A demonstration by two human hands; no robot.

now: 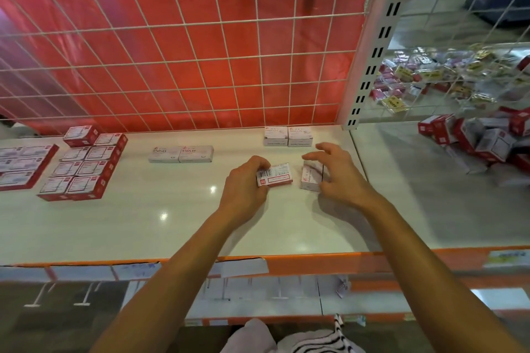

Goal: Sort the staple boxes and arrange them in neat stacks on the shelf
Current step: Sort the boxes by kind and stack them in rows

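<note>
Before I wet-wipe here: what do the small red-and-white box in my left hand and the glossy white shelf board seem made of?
Small red-and-white box: likely printed cardboard, by folded edges and barcode print. Glossy white shelf board: painted metal or laminate, unclear which; light spots reflect off it.

A white wire grid (pixel 226 61) stands upright across 10 to 1 o'clock. A red sheet (pixel 160 8) hangs directly behind it. A white slotted post (pixel 372 66) stands at 1 o'clock, just beside the grid. At 2 o'clock, small loose packets (pixel 424 77) lie heaped behind a second wire panel (pixel 459 46). Paper labels (pixel 134 271) sit in a row at 7 o'clock. Striped cloth (pixel 321 338) shows at 6 o'clock.
</note>
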